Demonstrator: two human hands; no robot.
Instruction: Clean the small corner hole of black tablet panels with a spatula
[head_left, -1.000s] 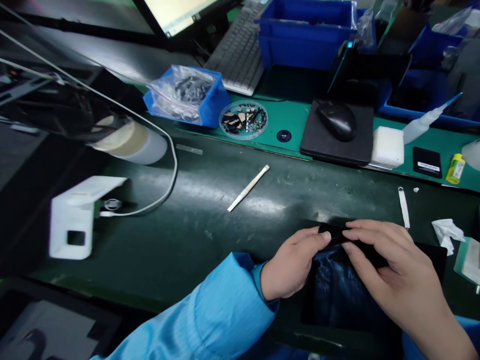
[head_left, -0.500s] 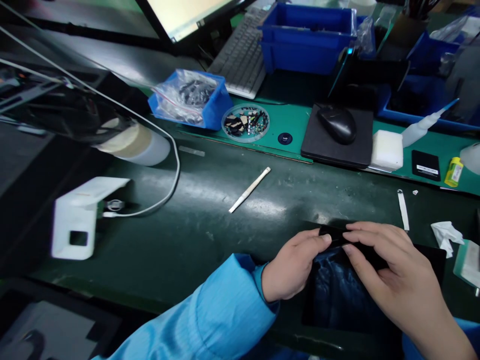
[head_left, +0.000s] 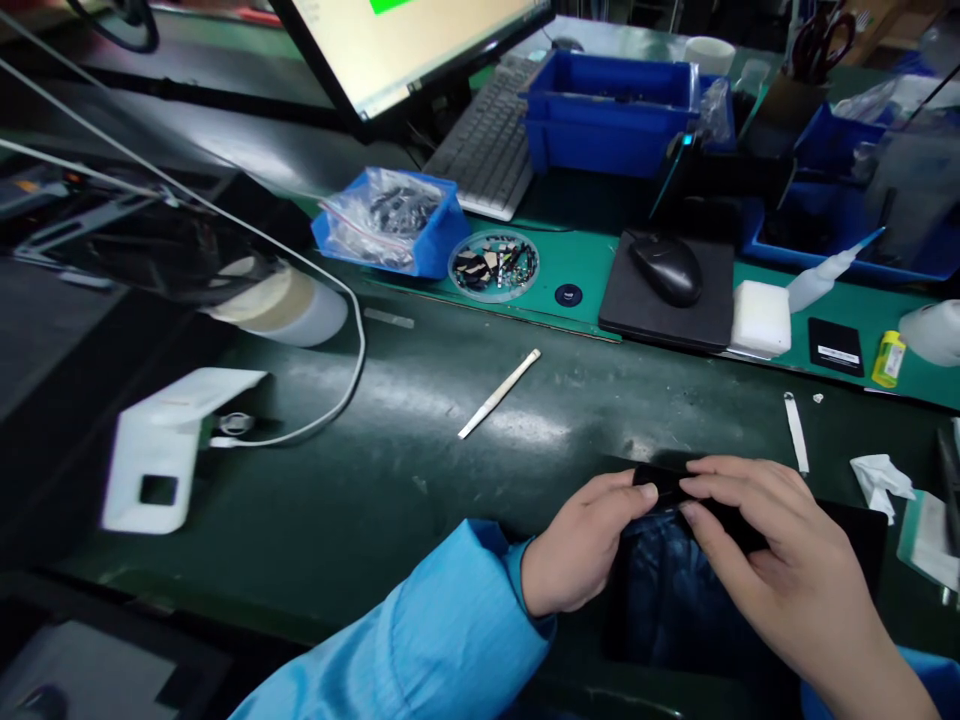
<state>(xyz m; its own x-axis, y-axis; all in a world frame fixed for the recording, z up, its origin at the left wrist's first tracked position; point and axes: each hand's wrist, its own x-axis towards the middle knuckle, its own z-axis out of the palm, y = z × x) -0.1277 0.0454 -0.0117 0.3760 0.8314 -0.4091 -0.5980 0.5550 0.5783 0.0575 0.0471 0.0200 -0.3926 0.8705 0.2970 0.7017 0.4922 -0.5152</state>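
A small black flat piece [head_left: 666,483] is pinched between my two hands near the front right of the bench. My left hand [head_left: 581,545] has its thumb on top of the piece's left end, fingers curled beneath. My right hand [head_left: 780,550] closes its thumb and fingertips on the other end. Under and behind the hands lies a dark glossy panel [head_left: 675,600] with bluish reflections. My right hand covers much of it. Whether the small piece is joined to the panel, I cannot tell.
A pale, thin brush-like tool [head_left: 499,395] lies mid-bench. Left stands a white bracket [head_left: 154,440] with a cable [head_left: 330,405]. Along the back are a dish of small parts [head_left: 493,266], a blue bin [head_left: 442,235] and a mouse [head_left: 667,270]. Crumpled tissue [head_left: 881,482] lies right.
The camera view has tilted up slightly, showing more of the monitor, where a green patch now appears. Both hands keep nearly the same grip on the black piece.
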